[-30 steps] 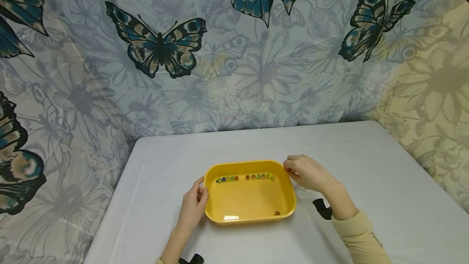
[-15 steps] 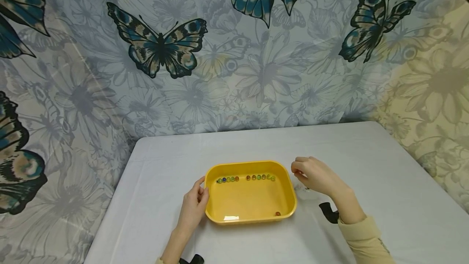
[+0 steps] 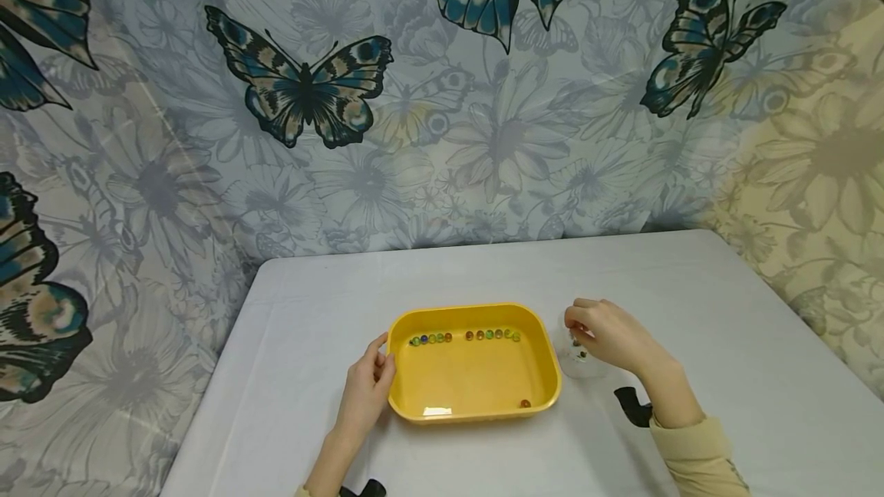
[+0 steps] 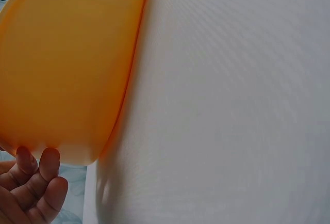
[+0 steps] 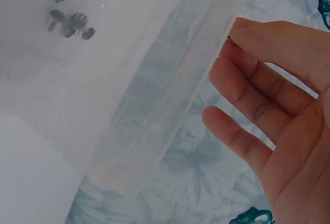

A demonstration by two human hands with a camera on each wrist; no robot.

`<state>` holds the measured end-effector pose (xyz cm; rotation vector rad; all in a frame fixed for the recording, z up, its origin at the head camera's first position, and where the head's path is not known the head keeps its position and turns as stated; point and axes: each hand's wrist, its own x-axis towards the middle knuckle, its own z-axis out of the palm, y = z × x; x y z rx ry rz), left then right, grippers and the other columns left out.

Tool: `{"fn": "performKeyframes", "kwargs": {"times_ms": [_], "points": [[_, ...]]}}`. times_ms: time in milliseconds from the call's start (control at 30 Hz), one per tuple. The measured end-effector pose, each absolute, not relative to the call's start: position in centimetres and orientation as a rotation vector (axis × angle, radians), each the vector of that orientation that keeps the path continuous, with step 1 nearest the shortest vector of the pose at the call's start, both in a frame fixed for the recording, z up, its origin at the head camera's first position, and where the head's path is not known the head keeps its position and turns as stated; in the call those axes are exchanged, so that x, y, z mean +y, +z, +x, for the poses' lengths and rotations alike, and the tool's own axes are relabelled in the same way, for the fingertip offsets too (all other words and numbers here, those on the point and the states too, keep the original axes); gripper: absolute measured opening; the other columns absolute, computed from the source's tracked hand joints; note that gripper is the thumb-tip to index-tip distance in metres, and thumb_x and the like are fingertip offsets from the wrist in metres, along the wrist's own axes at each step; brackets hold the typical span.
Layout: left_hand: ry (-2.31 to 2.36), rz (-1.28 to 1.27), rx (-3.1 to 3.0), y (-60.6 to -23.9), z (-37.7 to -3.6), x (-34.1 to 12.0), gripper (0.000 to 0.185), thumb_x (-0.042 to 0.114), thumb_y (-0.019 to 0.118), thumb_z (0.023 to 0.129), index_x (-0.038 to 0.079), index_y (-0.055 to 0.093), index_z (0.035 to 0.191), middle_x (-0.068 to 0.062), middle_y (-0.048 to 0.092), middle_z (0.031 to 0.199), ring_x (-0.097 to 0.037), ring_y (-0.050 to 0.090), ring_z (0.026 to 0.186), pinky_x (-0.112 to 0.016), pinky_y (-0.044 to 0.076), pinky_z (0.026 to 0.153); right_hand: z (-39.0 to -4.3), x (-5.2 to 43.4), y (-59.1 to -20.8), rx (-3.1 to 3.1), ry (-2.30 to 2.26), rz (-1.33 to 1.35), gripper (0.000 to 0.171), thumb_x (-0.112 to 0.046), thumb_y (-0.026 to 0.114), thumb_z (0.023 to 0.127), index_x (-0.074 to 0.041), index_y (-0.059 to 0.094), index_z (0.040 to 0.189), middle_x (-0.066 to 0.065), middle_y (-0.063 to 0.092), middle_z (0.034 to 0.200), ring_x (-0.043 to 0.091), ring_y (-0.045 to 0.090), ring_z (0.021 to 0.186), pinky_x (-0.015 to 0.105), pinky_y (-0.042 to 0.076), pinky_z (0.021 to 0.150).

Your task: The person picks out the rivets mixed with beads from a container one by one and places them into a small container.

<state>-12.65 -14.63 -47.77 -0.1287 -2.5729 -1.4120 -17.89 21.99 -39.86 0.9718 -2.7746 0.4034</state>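
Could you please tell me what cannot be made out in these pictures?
- Right hand, head view: whether it pinches a marble; fingers hide it.
- Clear cup, head view: contents too small to count.
- Yellow tray, left wrist view: inside hidden behind its wall.
- Left hand: cut off in wrist view.

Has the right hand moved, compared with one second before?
Yes. The right hand has left the far right corner of the yellow plastic tray and gone rightward, to above the clear plastic cup beside it.
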Motion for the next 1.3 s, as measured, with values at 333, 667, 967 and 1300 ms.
{"fn": "performKeyframes", "kwargs": {"times_ms": [333,667,967,1300], "points": [[-1.42,-0.125,-2.573,-47.7,-12.6,-14.6,0.037,0.008,0.052,0.093,-0.003,0.049,0.128,0.002,0.046,0.072,-0.006,0.044,0.059,-0.018,0.04,0.051,-17.8,23.0,-40.3,-2.754,0.399,0.962,0.025,0.006,0.072,0.071,-0.014,0.057,0.071,-0.009,0.047,0.069,0.008,0.045,0.058,0.027,0.042,0.057],[-1.425,-0.128,-2.565,-47.8,-12.7,-14.6,0.036,0.008,0.052,0.093,-0.004,0.05,0.127,0.002,0.046,0.072,-0.006,0.044,0.059,-0.018,0.04,0.051,-17.6,23.2,-40.4,-2.772,0.367,0.929,0.019,0.004,0.073,0.071,-0.01,0.062,0.078,-0.005,0.055,0.074,0.012,0.052,0.061,0.033,0.045,0.061],[-1.423,-0.125,-2.554,-47.8,-12.6,-14.7,0.037,0.007,0.053,0.092,-0.004,0.05,0.127,0.003,0.046,0.072,-0.006,0.043,0.058,-0.018,0.039,0.051,-17.5,23.0,-40.3,-2.765,0.349,0.926,0.018,0.004,0.073,0.07,-0.009,0.063,0.079,-0.005,0.055,0.075,0.012,0.052,0.062,0.034,0.045,0.062],[-1.421,-0.153,-2.558,-47.8,-12.5,-14.8,0.037,0.008,0.052,0.093,-0.005,0.049,0.127,0.002,0.046,0.072,-0.006,0.044,0.059,-0.019,0.04,0.051,-17.6,22.1,-39.3,-2.745,0.317,0.958,0.02,0.003,0.074,0.071,-0.01,0.063,0.081,-0.002,0.057,0.078,0.012,0.051,0.062,0.033,0.046,0.062]]}}
